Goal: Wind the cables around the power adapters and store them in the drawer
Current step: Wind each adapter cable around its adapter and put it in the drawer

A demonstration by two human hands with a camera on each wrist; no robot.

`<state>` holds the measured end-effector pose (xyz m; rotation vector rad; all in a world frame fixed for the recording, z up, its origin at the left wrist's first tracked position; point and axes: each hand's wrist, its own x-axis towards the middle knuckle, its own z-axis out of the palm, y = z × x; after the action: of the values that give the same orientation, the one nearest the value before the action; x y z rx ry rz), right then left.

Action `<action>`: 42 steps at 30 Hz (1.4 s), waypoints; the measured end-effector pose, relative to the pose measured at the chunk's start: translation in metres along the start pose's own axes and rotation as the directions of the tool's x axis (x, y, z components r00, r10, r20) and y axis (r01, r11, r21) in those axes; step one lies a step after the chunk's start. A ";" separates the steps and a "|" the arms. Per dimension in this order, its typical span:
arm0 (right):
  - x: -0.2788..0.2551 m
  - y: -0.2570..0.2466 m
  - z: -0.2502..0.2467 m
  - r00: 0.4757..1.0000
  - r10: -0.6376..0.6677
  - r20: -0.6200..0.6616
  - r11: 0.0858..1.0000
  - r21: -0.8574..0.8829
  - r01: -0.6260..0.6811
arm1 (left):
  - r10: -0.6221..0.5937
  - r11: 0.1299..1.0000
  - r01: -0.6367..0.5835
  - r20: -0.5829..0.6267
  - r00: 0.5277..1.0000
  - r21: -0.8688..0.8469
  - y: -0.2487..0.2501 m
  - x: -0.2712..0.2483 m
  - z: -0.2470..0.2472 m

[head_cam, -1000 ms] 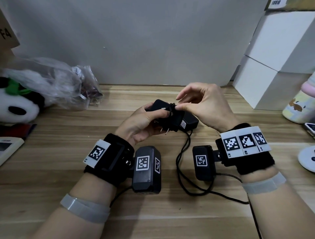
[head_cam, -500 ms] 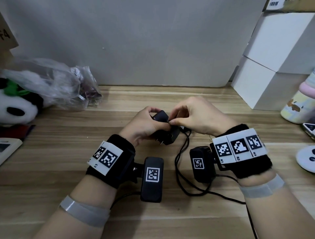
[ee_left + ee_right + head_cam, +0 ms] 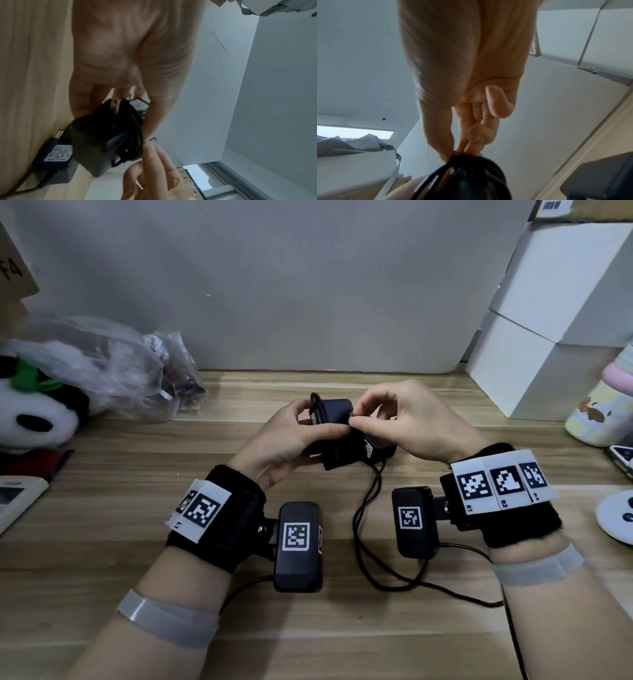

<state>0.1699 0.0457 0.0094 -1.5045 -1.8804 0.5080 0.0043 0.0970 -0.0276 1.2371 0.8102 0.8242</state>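
Note:
My left hand (image 3: 317, 426) grips a black power adapter (image 3: 334, 414) just above the wooden table, its cable wound round the body (image 3: 133, 128) and its prongs (image 3: 115, 104) pointing back at the wrist. My right hand (image 3: 356, 422) pinches the wound cable at the adapter's top edge with thumb and fingertips (image 3: 471, 147). A second black adapter (image 3: 376, 446) with a white label (image 3: 58, 154) lies on the table beneath. Its loose cable (image 3: 364, 529) loops toward me between my wrists. No drawer is in view.
A panda plush (image 3: 30, 419) and a crumpled plastic bag (image 3: 120, 371) lie at the left. White boxes (image 3: 548, 337) stand at the back right, with a pastel bottle (image 3: 603, 412) beside them. A white device (image 3: 13, 501) sits at the left edge and a round white object (image 3: 616, 515) at the right.
Both hands dipped toward the table, then came back up. The adapter has turned in my left hand, one end now tipped upward. My right hand stays at the wound cable.

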 end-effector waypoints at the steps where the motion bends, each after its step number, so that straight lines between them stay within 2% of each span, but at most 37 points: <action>1: 0.000 0.000 0.000 1.000 -0.001 -0.010 1.000 0.009 0.001 | 0.019 1.000 -0.019 0.011 1.000 0.014 0.001 0.000 0.001; 6: 0.001 0.001 0.003 1.000 0.008 -0.005 0.999 0.036 -0.008 | 0.066 0.985 -0.080 0.093 0.993 0.155 -0.002 -0.002 0.006; 12: 0.000 -0.002 0.005 0.996 -0.004 0.093 0.996 0.091 -0.005 | -0.019 0.984 -0.023 0.229 0.973 0.178 -0.004 -0.005 0.000; 14: 0.000 -0.003 0.006 0.990 0.019 0.143 0.995 0.098 -0.033 | -0.074 0.988 0.033 0.271 0.960 0.150 -0.006 -0.006 -0.003; 17: -0.001 -0.005 0.004 0.991 0.035 0.128 0.985 0.166 -0.056 | -0.105 0.994 0.091 0.316 0.943 0.061 -0.006 -0.007 -0.005; 20: -0.002 -0.007 0.002 0.989 0.030 0.147 0.965 0.253 -0.067 | -0.078 0.997 0.077 0.347 0.935 0.017 -0.006 -0.006 -0.007; 24: -0.005 -0.008 -0.004 0.976 -0.012 0.216 0.973 0.228 -0.038 | -0.049 0.999 0.044 0.364 0.930 0.021 -0.006 -0.007 -0.003; 30: -0.002 -0.010 0.001 0.988 -0.001 0.152 0.970 0.242 -0.036 | -0.071 0.997 0.060 0.347 0.935 0.043 -0.007 -0.008 0.000; 36: -0.001 -0.014 0.004 0.995 -0.055 0.083 0.972 0.234 0.035 | -0.062 0.998 0.044 0.385 0.921 0.055 -0.004 -0.011 -0.003; 42: 0.000 -0.017 0.009 0.993 -0.112 -0.046 0.975 0.185 0.119 | -0.063 0.998 0.054 0.398 0.915 0.034 -0.006 -0.011 -0.008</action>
<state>0.1518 0.0425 0.0144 -1.2661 -1.8252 0.5836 -0.0075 0.0905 -0.0338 1.3369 0.5209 0.4886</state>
